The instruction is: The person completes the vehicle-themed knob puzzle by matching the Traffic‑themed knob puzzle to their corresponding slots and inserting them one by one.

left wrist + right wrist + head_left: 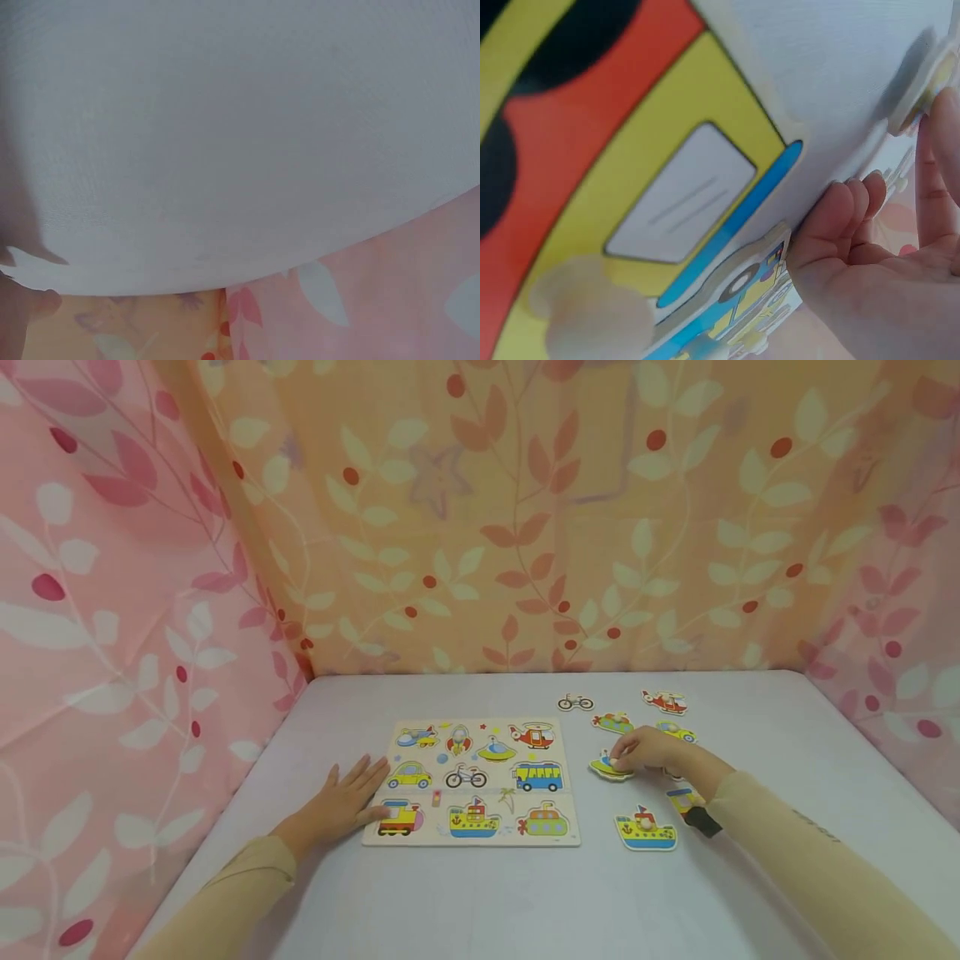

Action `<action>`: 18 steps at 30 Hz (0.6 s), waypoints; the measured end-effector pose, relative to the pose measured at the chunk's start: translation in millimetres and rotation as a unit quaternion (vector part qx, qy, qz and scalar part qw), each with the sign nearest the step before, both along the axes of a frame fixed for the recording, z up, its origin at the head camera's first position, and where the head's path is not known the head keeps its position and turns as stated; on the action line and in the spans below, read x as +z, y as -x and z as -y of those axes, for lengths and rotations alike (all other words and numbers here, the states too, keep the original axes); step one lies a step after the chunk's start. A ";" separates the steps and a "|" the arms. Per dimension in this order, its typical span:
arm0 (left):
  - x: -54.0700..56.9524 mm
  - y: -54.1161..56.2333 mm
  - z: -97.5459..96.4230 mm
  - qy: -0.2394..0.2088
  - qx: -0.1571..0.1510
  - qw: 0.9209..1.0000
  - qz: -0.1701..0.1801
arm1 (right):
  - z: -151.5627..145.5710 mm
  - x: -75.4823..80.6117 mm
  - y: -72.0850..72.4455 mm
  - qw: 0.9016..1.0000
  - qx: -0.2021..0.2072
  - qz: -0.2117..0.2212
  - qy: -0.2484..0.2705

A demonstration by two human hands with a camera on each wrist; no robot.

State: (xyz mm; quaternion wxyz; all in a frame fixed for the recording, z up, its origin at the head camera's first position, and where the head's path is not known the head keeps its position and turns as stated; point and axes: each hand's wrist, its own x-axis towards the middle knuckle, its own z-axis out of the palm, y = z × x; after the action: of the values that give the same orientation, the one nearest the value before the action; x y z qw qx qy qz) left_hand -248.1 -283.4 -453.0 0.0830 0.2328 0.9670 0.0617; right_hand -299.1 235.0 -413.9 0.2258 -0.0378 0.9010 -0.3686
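A puzzle board [498,774] printed with vehicles lies flat on the table. My left hand [337,802] rests at its left side with fingers spread, the thumb reaching over the edge near the train picture. In the left wrist view only a bit of that hand [19,307] shows at the lower left. To the right of the board, my right hand [648,752] pinches the knob of a flying saucer piece [606,768]. The right wrist view shows this piece [928,90] tilted between thumb and finger, the other fingers curled.
Around the right hand lie a bicycle piece [575,702], a helicopter piece [666,701], a submarine piece [611,722], a yellow car piece [677,731] and a ship piece [645,832]. A train piece [681,802] is partly under the right wrist. Patterned cloth walls [517,527] enclose the table.
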 end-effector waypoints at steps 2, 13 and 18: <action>1.4 0.6 -0.2 0.004 0.000 1.000 0.000 | -0.6 0.8 0.8 1.000 -0.010 0.003 0.004; -2.5 -1.1 -0.6 0.011 0.000 1.000 0.001 | 3.2 1.8 8.6 1.000 0.004 -0.017 0.011; -3.4 1.4 0.5 0.005 0.004 1.000 -0.006 | 15.7 8.3 15.0 0.999 0.000 -0.036 0.026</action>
State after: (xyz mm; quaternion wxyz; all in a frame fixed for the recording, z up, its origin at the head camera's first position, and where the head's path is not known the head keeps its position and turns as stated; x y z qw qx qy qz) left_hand -249.5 -283.9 -456.4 0.0780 0.2290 0.9687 0.0555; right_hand -314.2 219.3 -405.6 0.1921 -0.0571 0.8986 -0.3903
